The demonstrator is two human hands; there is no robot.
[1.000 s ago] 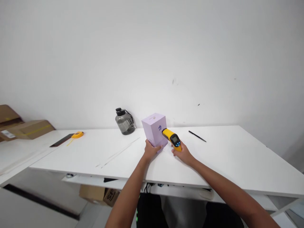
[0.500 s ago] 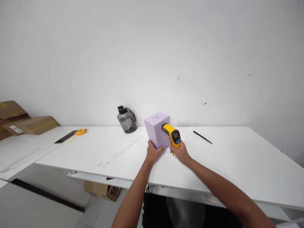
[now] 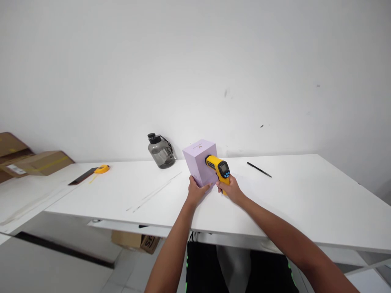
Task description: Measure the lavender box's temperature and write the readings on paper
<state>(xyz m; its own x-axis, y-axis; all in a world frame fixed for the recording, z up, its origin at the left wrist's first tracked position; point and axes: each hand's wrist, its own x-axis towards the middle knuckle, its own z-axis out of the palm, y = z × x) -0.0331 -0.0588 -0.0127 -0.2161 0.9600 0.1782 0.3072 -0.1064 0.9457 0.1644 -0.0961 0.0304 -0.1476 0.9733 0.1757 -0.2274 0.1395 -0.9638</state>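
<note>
A pale purple box (image 3: 195, 167) stands in front of me at a slant. My left hand (image 3: 197, 191) grips its lower near corner, with the thumb along the right-hand face and fingers on the left side. My right hand (image 3: 231, 189) is wrapped round the handle of a yellow and black infrared thermometer (image 3: 216, 163). Its nose points at the box's right-hand face, very close to it; whether they touch I cannot tell. A small screen and blue buttons on the thermometer's back face me.
On the white table (image 3: 293, 203), a dark clear jug (image 3: 161, 154) stands by the wall. A black pen (image 3: 259, 169) lies at right. Further left are an orange tape measure (image 3: 102, 169), a dark flat strip (image 3: 82, 176) and cardboard boxes (image 3: 49, 162). Another carton (image 3: 131, 240) sits below.
The camera view has shifted slightly. Both hands keep their hold, and the box and thermometer stay in nearly the same position relative to each other.
</note>
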